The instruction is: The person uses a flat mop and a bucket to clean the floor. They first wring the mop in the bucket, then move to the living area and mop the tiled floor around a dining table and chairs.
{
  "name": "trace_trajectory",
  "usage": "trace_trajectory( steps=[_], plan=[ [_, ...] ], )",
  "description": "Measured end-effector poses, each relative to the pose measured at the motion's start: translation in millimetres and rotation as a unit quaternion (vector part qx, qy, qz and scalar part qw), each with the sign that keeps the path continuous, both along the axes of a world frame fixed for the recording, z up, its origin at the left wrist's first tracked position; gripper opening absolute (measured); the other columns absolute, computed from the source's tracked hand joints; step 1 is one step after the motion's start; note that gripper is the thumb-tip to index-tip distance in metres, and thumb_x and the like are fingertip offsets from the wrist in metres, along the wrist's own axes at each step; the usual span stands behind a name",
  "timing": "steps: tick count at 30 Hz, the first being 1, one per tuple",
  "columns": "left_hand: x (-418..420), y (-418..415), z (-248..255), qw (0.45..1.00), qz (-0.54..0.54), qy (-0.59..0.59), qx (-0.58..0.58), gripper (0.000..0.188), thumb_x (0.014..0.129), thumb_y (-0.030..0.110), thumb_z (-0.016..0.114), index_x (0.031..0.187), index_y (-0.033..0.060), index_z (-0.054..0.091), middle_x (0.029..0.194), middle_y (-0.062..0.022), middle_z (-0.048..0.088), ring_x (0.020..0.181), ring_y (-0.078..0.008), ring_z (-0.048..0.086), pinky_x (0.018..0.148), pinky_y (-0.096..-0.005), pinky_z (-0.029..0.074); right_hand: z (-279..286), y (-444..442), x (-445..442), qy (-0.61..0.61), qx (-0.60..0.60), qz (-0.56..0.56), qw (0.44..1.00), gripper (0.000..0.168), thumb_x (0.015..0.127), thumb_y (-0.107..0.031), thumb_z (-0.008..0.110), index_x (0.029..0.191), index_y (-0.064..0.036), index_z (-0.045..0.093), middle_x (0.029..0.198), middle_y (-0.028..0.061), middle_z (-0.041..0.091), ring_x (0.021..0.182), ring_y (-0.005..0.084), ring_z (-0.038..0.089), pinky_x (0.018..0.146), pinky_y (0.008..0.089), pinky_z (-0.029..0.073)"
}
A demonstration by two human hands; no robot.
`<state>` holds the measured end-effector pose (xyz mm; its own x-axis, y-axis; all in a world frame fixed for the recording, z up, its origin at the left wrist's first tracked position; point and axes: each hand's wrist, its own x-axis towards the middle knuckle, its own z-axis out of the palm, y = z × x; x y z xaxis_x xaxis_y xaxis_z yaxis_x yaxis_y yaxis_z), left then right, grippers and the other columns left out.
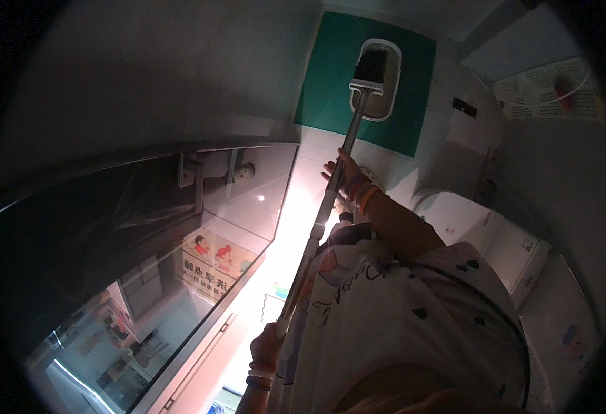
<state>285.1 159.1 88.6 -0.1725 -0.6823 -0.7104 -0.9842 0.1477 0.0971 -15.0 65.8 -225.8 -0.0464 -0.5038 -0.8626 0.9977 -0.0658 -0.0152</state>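
A long-handled brush with a metal pole (pixel 353 124) runs from my lower left up to a squat toilet pan (pixel 397 77). Its dark head (pixel 371 66), on a white T-shaped frame, is over the pan, partly inside the white oval rim; whether it touches the bottom cannot be seen. My left hand (pixel 266 344) grips the lower, near end of the pole. Farther up, my right hand (pixel 348 171) holds the shaft from the right side, thumb along it and fingertips showing past its left edge. Bands circle both wrists.
A green mat (pixel 323 77) surrounds the pan. On the right stands a white appliance (pixel 463 217), near a dark floor drain (pixel 464 107). A mirror or glass panel (pixel 230 207) reflects the room at left. A patterned slipper (pixel 372 178) shows beside my right hand.
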Motion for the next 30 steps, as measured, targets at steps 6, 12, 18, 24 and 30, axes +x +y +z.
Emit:
trace_trajectory(
  steps=[6, 12, 18, 24, 30],
  plan=[
    [21.3, -5.1, -6.7, 0.997, -0.049, -0.054, -0.019, 0.038, 0.068, 0.043, 0.055, 0.078, 0.0064, 0.051, 0.066, -0.0122, 0.056, 0.062, -0.0289, 0.056, 0.054, -0.0373, 0.044, -11.0, -4.7, 34.6, 0.085, 0.110, 0.068, 0.988, 0.024, 0.072, -0.019, 0.055, 0.064, -0.011, 0.035, 0.046, 0.0006, 0.034, 0.035, 0.0136, 0.037, 0.032, 0.0279, 0.034],
    [-9.1, -49.6, -50.1, 0.960, -0.269, -0.077, -0.026, 0.068, 0.060, 0.049, 0.060, 0.096, -0.0064, 0.045, 0.079, -0.0205, 0.053, 0.077, -0.0326, 0.052, 0.069, -0.0367, 0.042, -69.9, -6.4, 72.6, 0.053, -0.034, -0.008, 0.998, 0.028, 0.068, -0.040, 0.039, 0.054, -0.017, 0.032, 0.043, -0.0022, 0.027, 0.034, 0.0151, 0.031, 0.035, 0.0311, 0.027],
    [-120.0, -107.5, -169.8, 0.995, -0.050, -0.003, 0.086, 0.073, 0.057, 0.043, 0.067, 0.105, -0.0052, 0.038, 0.093, -0.0181, 0.051, 0.086, -0.0270, 0.051, 0.073, -0.0338, 0.041, -3.1, -10.5, 72.2, -0.165, -0.298, -0.120, 0.932, 0.023, 0.071, -0.024, 0.046, 0.056, -0.012, 0.034, 0.044, -0.0014, 0.032, 0.032, 0.0139, 0.034, 0.030, 0.0288, 0.029],
    [-135.0, -97.3, -186.0, 0.970, 0.105, 0.176, 0.128, 0.024, 0.064, 0.017, 0.062, 0.078, 0.0022, 0.051, 0.055, -0.0038, 0.049, 0.044, -0.0130, 0.046, 0.040, -0.0262, 0.039, 37.9, -8.2, 47.5, 0.213, -0.007, -0.001, 0.977, 0.018, 0.069, -0.013, 0.054, 0.077, -0.004, 0.041, 0.048, 0.0037, 0.041, 0.035, 0.0153, 0.042, 0.035, 0.0293, 0.039],
    [-116.5, -87.2, -100.6, 0.986, 0.038, 0.104, 0.126, 0.017, 0.065, 0.014, 0.058, 0.072, 0.0031, 0.048, 0.051, -0.0024, 0.046, 0.043, -0.0119, 0.045, 0.040, -0.0248, 0.038, 11.3, 53.1, -82.9, 0.236, -0.156, 0.154, 0.947, 0.035, 0.078, -0.041, 0.042, 0.090, -0.009, 0.043, 0.066, 0.0052, 0.047, 0.062, 0.0173, 0.048, 0.057, 0.0331, 0.042]
  ],
)
